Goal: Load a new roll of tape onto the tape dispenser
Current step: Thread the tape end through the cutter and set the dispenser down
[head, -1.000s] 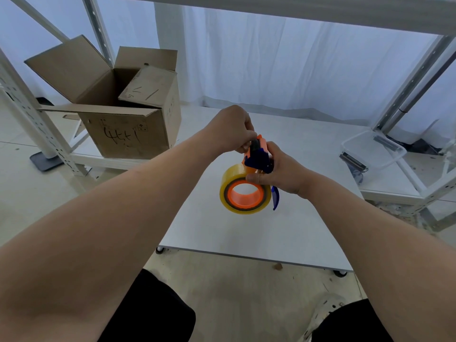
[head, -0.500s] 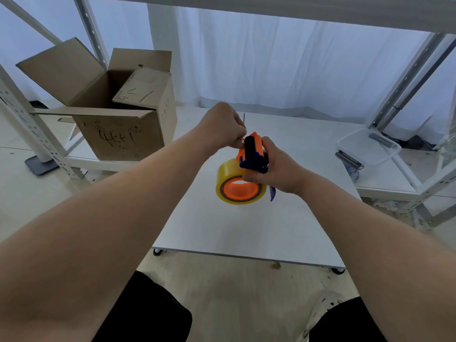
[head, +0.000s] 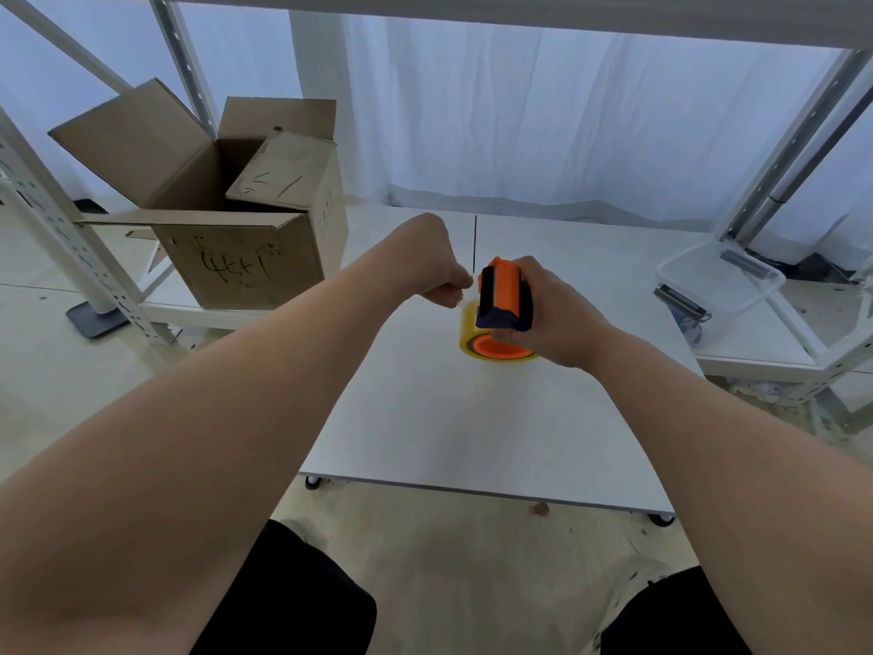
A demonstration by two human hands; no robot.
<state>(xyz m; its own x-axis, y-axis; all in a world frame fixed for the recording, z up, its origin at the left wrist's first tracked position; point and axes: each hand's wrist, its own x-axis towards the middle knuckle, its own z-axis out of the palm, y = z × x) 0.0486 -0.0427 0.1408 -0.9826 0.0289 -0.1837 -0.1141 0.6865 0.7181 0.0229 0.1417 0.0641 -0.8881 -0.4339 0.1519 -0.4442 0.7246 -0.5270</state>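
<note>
Yellow on an orange hub, the roll of tape [head: 468,329] already sits in the tape dispenser [head: 504,290], which is held in the air just above the white table [head: 472,418]. The right hand [head: 560,321] wraps its fingers round the dispenser's orange-and-blue body, probably to steady it with the roller end turned up. The left hand [head: 432,264] has its fingers curled tight and seems to pinch the loose end of the roll just beside the dispenser's head. This is likely to draw it over the roller toward the blade, though the strip is too small to make out surely. An open cardboard box [head: 245,262] stands on a low shelf to the left and a clear plastic tub [head: 723,276] to the right, both well apart from the hands. Neither blocks the threading. A white curtain [head: 519,111] hangs behind.
</note>
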